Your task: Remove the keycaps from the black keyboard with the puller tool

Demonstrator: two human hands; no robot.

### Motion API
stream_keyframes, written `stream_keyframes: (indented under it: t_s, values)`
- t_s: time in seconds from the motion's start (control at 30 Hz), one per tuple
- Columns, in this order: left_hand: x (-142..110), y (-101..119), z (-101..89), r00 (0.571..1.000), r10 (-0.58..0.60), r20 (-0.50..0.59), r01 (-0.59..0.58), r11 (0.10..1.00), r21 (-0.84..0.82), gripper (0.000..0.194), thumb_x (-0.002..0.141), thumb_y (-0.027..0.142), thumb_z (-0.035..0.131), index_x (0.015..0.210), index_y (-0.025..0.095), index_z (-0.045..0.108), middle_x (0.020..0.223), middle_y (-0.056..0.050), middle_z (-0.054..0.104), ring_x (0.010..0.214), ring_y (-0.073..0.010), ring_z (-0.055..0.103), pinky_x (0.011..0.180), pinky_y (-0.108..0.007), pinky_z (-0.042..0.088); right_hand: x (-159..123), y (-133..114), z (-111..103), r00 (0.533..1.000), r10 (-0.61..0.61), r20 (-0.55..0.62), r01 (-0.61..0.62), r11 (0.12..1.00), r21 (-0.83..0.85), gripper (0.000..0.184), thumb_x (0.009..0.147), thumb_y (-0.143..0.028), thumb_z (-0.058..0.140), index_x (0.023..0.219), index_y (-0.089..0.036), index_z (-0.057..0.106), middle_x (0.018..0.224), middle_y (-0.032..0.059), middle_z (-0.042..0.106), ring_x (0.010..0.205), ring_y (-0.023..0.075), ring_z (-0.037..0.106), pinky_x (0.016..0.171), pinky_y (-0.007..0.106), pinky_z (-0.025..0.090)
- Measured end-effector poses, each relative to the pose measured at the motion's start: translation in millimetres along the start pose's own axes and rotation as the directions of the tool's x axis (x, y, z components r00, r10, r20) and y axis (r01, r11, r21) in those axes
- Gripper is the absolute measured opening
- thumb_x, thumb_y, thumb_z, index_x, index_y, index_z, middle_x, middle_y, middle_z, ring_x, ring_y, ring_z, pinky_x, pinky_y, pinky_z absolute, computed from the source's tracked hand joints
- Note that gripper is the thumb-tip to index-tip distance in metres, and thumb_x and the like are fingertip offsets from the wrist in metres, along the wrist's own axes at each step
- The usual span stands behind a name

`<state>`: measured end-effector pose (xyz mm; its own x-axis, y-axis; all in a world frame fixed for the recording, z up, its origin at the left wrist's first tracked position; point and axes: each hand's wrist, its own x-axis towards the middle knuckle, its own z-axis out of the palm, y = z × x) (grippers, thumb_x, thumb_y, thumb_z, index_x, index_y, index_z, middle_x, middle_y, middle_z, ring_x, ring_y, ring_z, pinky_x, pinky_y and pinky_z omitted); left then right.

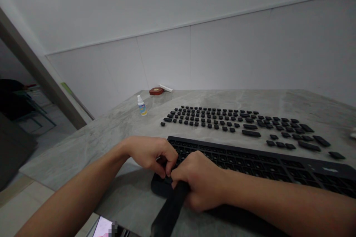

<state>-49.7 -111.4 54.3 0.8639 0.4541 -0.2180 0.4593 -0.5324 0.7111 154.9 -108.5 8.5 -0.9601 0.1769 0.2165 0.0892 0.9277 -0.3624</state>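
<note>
A black keyboard (250,150) with its keycaps off lies across the grey marble-look table in front of me. Over its left end, my left hand (155,155) is bent down, thumb and fingertips pinched together at the key slots; what they hold, if anything, is hidden. Right beside it, my right hand (201,181) is wrapped round a long dark tool (169,211), whose near end points down toward me. The tool's far tip is covered by my fingers. Behind the keyboard, the loose black keycaps (213,116) are laid out in rows.
A small white spray bottle (142,106) stands at the back left of the table (116,118). Near the wall are a reddish-brown box (156,91) and a white strip (166,88). At the bottom edge a lit screen (102,227) shows, partly cut off.
</note>
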Motion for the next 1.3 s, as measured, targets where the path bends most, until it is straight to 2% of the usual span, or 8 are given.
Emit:
stream_keyframes:
  t_s: [0.1,0.2,0.43,0.67,0.83,1.0,1.07,1.3]
  values:
    - [0.1,-0.4,0.5,0.999,-0.012,-0.030,0.012,1.000,-0.008,0.011,0.080,0.011,0.068,0.072,0.017,0.063,0.072,0.000,0.063,0.065,-0.0123,0.055,0.059,-0.022,0.044,1.5,-3.4,-1.2,0.991,0.127,-0.036,-0.124,0.990,0.065,0.012,0.067,-0.024,0.063,0.058,-0.018,0.058,0.055,-0.0012,0.060,0.054,0.0136,0.057,0.049,0.023,0.033]
    - [0.3,-0.1,0.7,0.999,-0.007,-0.034,0.008,1.000,0.012,0.010,0.079,0.009,0.068,0.074,0.017,0.064,0.073,0.000,0.063,0.063,-0.0116,0.054,0.058,-0.021,0.043,1.7,-5.8,-1.1,0.988,0.149,-0.028,-0.148,0.987,0.057,0.014,0.067,-0.025,0.062,0.055,-0.018,0.058,0.052,-0.0008,0.058,0.051,0.0138,0.055,0.047,0.023,0.031]
    - [0.8,2.0,0.8,0.999,0.020,-0.037,-0.018,0.999,0.037,0.010,0.080,0.009,0.065,0.075,0.017,0.068,0.076,-0.002,0.064,0.064,-0.0123,0.054,0.059,-0.022,0.045,-0.2,-5.5,2.5,0.999,0.015,0.045,-0.012,0.997,-0.075,0.010,0.060,-0.026,0.065,0.066,-0.019,0.064,0.058,0.0015,0.064,0.058,0.0196,0.062,0.049,0.026,0.034]
    - [0.4,2.1,1.4,0.998,0.025,-0.055,-0.023,0.999,0.042,0.011,0.078,0.008,0.065,0.076,0.018,0.068,0.075,-0.001,0.063,0.063,-0.0118,0.054,0.058,-0.021,0.045,-0.5,-5.3,2.6,0.996,0.091,0.002,-0.091,0.996,-0.021,0.006,0.063,-0.023,0.063,0.059,-0.019,0.060,0.055,0.0008,0.062,0.055,0.0174,0.060,0.048,0.025,0.035]
    - [0.5,4.6,0.8,0.999,0.023,-0.034,-0.022,1.000,0.020,0.012,0.078,0.006,0.064,0.075,0.017,0.065,0.075,-0.001,0.061,0.063,-0.0117,0.052,0.058,-0.022,0.043,-1.8,-2.6,5.9,0.999,-0.048,0.010,0.049,0.998,-0.032,0.007,0.059,-0.024,0.064,0.063,-0.019,0.062,0.054,-0.0003,0.060,0.053,0.0160,0.056,0.047,0.025,0.030]
    - [0.3,3.6,1.0,0.999,0.001,-0.049,0.001,0.999,0.036,0.014,0.077,0.005,0.066,0.071,0.017,0.060,0.072,0.001,0.057,0.062,-0.0105,0.050,0.058,-0.021,0.041,1.8,-5.4,1.8,0.985,0.168,-0.050,-0.155,0.967,0.201,0.016,0.062,-0.022,0.059,0.051,-0.018,0.049,0.047,-0.0046,0.045,0.043,0.0082,0.038,0.046,0.023,0.028]
    - [0.6,2.5,1.6,0.999,-0.007,-0.051,0.009,0.999,0.042,0.014,0.077,0.005,0.066,0.071,0.016,0.060,0.072,0.001,0.058,0.062,-0.0104,0.050,0.058,-0.021,0.041,3.5,-6.2,-0.2,0.977,0.205,-0.055,-0.183,0.946,0.269,0.021,0.063,-0.022,0.059,0.048,-0.017,0.044,0.046,-0.0059,0.037,0.042,0.0070,0.032,0.046,0.022,0.026]
    - [-3.3,-1.1,2.1,0.996,-0.057,-0.074,0.060,0.997,0.044,0.013,0.073,0.003,0.065,0.072,0.016,0.062,0.070,0.002,0.059,0.059,-0.0095,0.052,0.053,-0.018,0.041,5.7,-4.8,-0.5,0.958,0.282,-0.058,-0.231,0.874,0.427,0.016,0.060,-0.017,0.057,0.049,-0.017,0.045,0.049,-0.0062,0.038,0.045,0.0061,0.035,0.046,0.020,0.026]
